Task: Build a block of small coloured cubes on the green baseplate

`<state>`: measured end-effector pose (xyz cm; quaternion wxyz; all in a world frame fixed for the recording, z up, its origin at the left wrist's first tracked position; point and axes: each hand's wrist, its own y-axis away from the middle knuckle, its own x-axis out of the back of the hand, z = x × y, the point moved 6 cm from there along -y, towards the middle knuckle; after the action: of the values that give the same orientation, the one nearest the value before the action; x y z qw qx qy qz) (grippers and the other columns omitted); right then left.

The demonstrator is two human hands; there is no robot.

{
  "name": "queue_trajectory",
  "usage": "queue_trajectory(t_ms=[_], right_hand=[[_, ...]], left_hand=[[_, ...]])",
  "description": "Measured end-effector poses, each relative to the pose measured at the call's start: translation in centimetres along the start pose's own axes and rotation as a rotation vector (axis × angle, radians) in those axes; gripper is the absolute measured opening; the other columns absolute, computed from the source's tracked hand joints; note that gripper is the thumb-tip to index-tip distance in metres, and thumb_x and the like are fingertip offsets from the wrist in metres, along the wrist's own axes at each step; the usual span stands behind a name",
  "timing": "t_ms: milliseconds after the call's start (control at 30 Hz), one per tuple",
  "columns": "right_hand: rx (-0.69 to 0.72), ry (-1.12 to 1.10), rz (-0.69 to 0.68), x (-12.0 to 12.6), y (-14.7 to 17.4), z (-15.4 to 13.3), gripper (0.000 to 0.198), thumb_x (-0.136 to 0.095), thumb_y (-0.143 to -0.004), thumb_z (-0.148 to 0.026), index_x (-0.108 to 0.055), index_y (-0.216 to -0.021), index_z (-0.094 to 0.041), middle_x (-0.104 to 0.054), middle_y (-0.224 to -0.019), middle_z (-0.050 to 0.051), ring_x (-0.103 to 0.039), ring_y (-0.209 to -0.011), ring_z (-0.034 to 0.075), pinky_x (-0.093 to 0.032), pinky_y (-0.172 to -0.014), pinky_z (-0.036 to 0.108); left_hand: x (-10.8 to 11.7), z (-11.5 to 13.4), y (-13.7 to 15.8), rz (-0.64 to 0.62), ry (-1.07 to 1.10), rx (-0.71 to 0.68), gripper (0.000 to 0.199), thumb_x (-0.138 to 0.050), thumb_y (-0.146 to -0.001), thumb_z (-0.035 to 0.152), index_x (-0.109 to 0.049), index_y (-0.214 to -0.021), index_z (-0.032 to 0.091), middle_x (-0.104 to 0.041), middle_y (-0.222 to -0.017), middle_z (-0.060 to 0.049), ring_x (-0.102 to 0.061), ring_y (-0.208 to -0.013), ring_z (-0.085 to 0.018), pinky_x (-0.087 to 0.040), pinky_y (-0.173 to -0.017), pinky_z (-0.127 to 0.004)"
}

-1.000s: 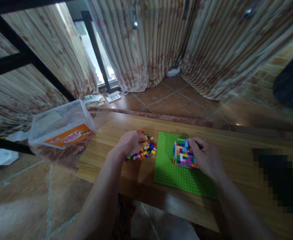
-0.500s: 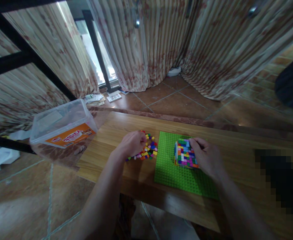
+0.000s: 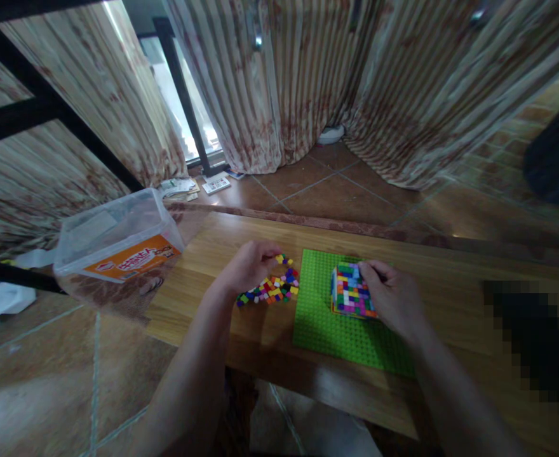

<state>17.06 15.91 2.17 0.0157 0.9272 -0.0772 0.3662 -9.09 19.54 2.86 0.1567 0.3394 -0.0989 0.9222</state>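
Note:
A green studded baseplate (image 3: 314,317) lies on the wooden table. On it sits a low, many-coloured block of toy building bricks (image 3: 350,289). My right hand (image 3: 394,298) grips this block from its right side, thumb near the top edge; the hand hides part of the block. Left of the plate, small loose toy bricks (image 3: 274,290) lie scattered in a pile. My left hand (image 3: 248,265) is at the far side of that pile, fingers pinched together beside a few yellow bricks (image 3: 281,259). Whatever is between its fingertips is too small to make out.
A clear plastic bin (image 3: 117,235) with an orange label stands beyond the table's left end. The wooden table (image 3: 203,254) runs off to the right, where a blurred dark patch covers part of the view. Papers (image 3: 179,186) lie on the floor before striped curtains (image 3: 303,82).
My left hand has shifted slightly left and towards the far side, uncovering more loose bricks. My right hand keeps its hold on the brick block.

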Motion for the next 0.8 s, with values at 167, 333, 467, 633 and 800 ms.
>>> queue_trajectory(t_ms=[167,333,467,633,800], right_hand=[[0.002,0.002,-0.007,0.0,0.0,-0.1,0.042,-0.045,-0.087,-0.049,-0.074,-0.084,-0.019,-0.07,-0.071,0.004,-0.062,-0.065,0.02,-0.043,-0.063,0.03],[0.008,0.009,0.002,0.1,0.0,-0.1,0.042,-0.046,-0.087,-0.049,-0.075,-0.084,-0.019,-0.071,-0.073,0.005,-0.062,-0.066,0.02,-0.043,-0.063,0.03],[0.011,0.007,0.006,0.1,0.0,0.0,0.04,-0.046,-0.087,-0.048,-0.074,-0.085,-0.019,-0.072,-0.075,0.005,-0.063,-0.068,0.02,-0.044,-0.063,0.029],[0.0,-0.003,0.007,0.1,-0.1,0.2,0.04,-0.047,-0.086,-0.048,-0.074,-0.084,-0.019,-0.071,-0.075,0.005,-0.063,-0.068,0.02,-0.043,-0.064,0.03],[0.001,-0.009,-0.004,0.0,-0.1,0.1,0.041,-0.046,-0.086,-0.049,-0.074,-0.083,-0.019,-0.071,-0.074,0.004,-0.063,-0.068,0.02,-0.043,-0.063,0.03]], left_hand=[[-0.1,0.5,0.1,-0.071,0.02,-0.041,0.013,-0.059,-0.08,0.014,-0.073,-0.078,0.015,-0.071,-0.072,-0.001,-0.062,-0.066,-0.013,-0.045,-0.061,-0.02],[-0.1,-0.5,0.2,-0.056,-0.094,-0.001,0.011,-0.064,-0.077,0.017,-0.074,-0.072,0.017,-0.071,-0.069,0.0,-0.062,-0.064,-0.013,-0.043,-0.057,-0.019],[0.2,-1.2,0.2,-0.015,-0.194,0.032,0.014,-0.066,-0.072,0.013,-0.076,-0.08,0.019,-0.074,-0.077,-0.001,-0.064,-0.068,-0.014,-0.046,-0.061,-0.02],[0.5,-0.1,0.5,-0.072,-0.202,-0.014,0.022,-0.063,-0.071,0.009,-0.076,-0.084,0.021,-0.074,-0.086,-0.001,-0.065,-0.072,-0.014,-0.047,-0.067,-0.021],[-0.6,1.2,1.5,-0.264,-0.144,-0.027,0.018,-0.064,-0.073,0.014,-0.076,-0.085,0.021,-0.073,-0.081,0.0,-0.064,-0.073,-0.014,-0.046,-0.066,-0.02]])
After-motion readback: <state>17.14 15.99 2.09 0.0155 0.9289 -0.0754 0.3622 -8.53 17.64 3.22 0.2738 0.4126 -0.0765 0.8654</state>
